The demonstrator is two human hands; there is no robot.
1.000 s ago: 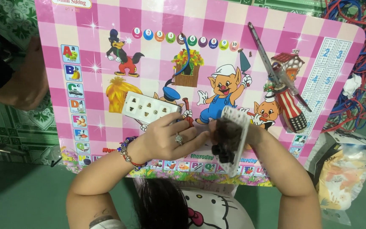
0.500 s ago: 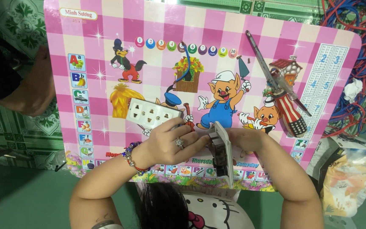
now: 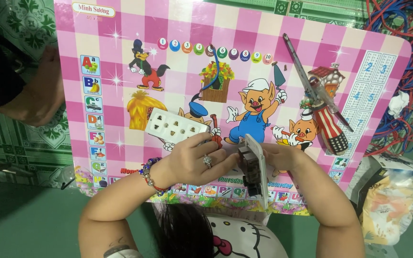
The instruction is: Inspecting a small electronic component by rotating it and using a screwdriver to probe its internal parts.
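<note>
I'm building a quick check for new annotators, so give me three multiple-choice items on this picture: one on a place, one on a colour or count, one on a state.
1. Where does the white socket plate lie?
A. on the pink picture board
B. on the green floor
C. in the bag at the right

2. What colours has the screwdriver handle?
A. plain blue
B. red and white stripes with a black end
C. yellow

3. How is the white socket part held?
A. flat on the board, untouched
B. between both hands, on edge
C. by one hand only, overhead

Answers:
1 A, it rests on the pink picture board just beyond the left hand.
2 B, stripes show beside the long metal blade.
3 B, the left hand and right hand meet at it, its thin edge toward the camera.
</note>
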